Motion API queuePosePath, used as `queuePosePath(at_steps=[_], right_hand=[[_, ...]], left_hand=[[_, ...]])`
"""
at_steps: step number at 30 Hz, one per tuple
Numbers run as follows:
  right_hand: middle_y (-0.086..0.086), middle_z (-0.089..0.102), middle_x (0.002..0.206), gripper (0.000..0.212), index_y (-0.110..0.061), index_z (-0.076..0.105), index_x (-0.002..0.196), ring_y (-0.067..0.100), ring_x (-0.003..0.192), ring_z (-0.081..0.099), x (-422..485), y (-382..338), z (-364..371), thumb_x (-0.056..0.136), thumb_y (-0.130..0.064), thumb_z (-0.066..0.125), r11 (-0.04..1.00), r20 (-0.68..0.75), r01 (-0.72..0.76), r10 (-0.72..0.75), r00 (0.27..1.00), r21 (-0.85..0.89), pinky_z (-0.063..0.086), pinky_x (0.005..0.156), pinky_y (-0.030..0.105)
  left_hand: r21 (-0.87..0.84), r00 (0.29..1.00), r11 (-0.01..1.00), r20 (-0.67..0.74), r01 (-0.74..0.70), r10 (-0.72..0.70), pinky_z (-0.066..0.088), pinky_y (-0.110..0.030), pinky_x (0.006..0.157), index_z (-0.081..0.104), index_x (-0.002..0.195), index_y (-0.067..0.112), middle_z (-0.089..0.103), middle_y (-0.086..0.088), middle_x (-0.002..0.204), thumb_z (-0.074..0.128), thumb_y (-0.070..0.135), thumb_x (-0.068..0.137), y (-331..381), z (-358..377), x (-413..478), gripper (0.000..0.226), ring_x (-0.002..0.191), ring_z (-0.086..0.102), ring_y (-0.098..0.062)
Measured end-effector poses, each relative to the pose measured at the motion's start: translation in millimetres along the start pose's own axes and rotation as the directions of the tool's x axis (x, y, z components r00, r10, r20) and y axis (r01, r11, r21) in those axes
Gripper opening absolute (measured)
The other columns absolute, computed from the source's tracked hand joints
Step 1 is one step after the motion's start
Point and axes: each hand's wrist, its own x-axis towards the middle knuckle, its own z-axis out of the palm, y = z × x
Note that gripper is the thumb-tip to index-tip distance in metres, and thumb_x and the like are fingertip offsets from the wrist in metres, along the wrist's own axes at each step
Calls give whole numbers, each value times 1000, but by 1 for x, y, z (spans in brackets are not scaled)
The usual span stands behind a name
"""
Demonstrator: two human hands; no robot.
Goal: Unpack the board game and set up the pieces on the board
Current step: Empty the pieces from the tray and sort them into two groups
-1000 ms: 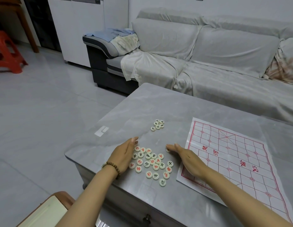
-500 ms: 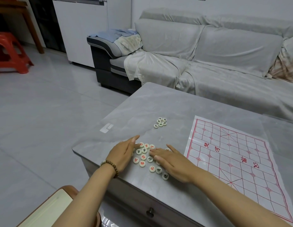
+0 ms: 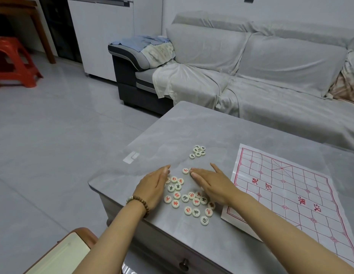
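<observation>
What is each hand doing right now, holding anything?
Left hand: open, fingers straight, beside the game pieces, holding nothing.
Right hand: open, flat over them, holding nothing.

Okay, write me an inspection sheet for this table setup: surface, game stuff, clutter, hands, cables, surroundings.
Surface: grey stone-look table, glossy.
Job's things: paper board lies flat on the right with no pieces on it; loose pieces scattered beside it, red and black characters facing up; small cluster set apart farther back.
Clutter: white tag lying flat near the table's left edge.
Hands: left hand with straight fingers against the scatter's left side; right hand flat, palm down, over the scatter's right side.
Cables: nothing seen.
Surroundings: cloth-draped sofa behind the table; red stool and white cabinet at far left.
</observation>
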Motion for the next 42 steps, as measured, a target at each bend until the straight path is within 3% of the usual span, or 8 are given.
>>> queuePosePath(at_steps=[8, 12, 18, 24, 28, 31, 35, 42], right_hand=[[-2, 29, 154, 49, -15, 41, 139, 10, 142, 24, 39, 5, -8, 103, -39, 19, 992, -59, -120, 122, 991, 44, -5, 117, 34], [-9, 30, 153, 46, -23, 38, 143, -1, 140, 20, 22, -5, 2, 101, -40, 28, 995, -159, 95, -97, 983, -18, -6, 117, 27], [-14, 36, 149, 63, -26, 44, 140, -7, 138, 21, -19, -42, 23, 94, -54, 11, 944, -16, 328, -327, 945, 33, -10, 114, 18], [-13, 35, 150, 46, -27, 43, 140, -5, 139, 20, -29, -32, 22, 102, -40, 21, 968, 47, 248, -250, 967, 47, -7, 117, 26], [-15, 35, 149, 49, -28, 40, 142, -6, 138, 22, -33, -15, 13, 101, -43, 19, 992, 27, 127, -127, 991, 26, -8, 118, 28], [-13, 34, 151, 50, -27, 37, 144, -3, 139, 24, -30, -3, 7, 101, -43, 17, 999, 10, 40, -41, 999, 18, -10, 118, 29], [-11, 29, 153, 51, -26, 30, 147, 1, 141, 22, -16, 7, 0, 101, -43, 15, 999, 23, -38, 37, 999, 28, -10, 118, 34], [-8, 21, 157, 51, -23, 25, 148, 5, 144, 16, 21, 23, -4, 102, -41, 16, 994, -2, -96, 96, 995, 42, -8, 118, 36]], left_hand=[[55, 1000, 998, 13, 25, -26, 33, -31, 109, 37, 140, 32, 49, 8, 138, 14, 47, 98, -10, -3, 5, 50, 129, 43, -11], [157, 998, 986, -32, 56, -51, 37, -28, 103, 36, 140, 32, 51, 4, 135, 26, 30, 101, -14, -8, 7, 40, 123, 46, -15], [147, 994, 986, -91, 78, -65, 44, -31, 96, 34, 140, 33, 64, 12, 117, 34, 28, 99, -6, -12, 2, 41, 116, 54, -12], [274, 990, 961, -143, 35, 5, 43, -31, 97, 32, 141, 35, 64, 6, 113, 38, 34, 98, 14, -13, -8, 43, 112, 54, -19], [392, 990, 920, -133, 5, 51, 19, -26, 113, 29, 142, 37, 71, 7, 100, 23, 35, 101, 21, -17, -13, 41, 115, 51, -15], [453, 997, 891, -37, -39, 63, 4, -23, 115, 26, 144, 36, 66, 9, 114, 15, 35, 102, 21, -16, -16, 44, 121, 49, -7], [511, 998, 857, 39, -67, 54, 3, -27, 116, 19, 147, 34, 44, 11, 143, 10, 35, 102, 17, -20, -12, 47, 135, 34, -5], [466, 999, 884, 51, -34, 12, 3, -26, 117, 4, 148, 34, 33, 8, 150, 4, 40, 99, 5, -21, -2, 49, 142, 18, -6]])
